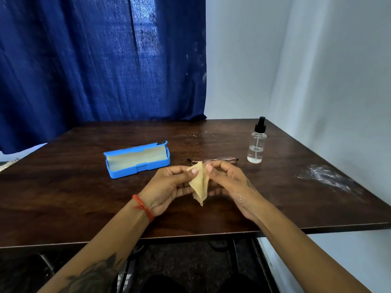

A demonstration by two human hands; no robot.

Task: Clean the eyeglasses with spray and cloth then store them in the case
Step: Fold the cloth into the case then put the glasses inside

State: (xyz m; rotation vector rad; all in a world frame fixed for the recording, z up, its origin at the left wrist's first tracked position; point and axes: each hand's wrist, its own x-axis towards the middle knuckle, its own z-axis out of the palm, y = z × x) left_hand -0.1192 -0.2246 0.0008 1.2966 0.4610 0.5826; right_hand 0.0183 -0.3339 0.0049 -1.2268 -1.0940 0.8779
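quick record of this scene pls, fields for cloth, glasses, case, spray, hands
cloth: yellow cloth pinched between both hands above the table
glasses: eyeglasses on the table beyond the hands, untouched
case: blue case open, left of the glasses
spray: spray bottle upright, right of the glasses
hands: left hand and right hand both hold the cloth

Both forearms are bare, with no sleeves in sight. A thin red knotted thread bracelet [143, 207] circles the wrist just behind the left hand [169, 187]. A large dark floral tattoo [95, 273] covers the left forearm well back from that hand. A small dark tattoo [250, 185] marks the back of the right hand [228, 180].
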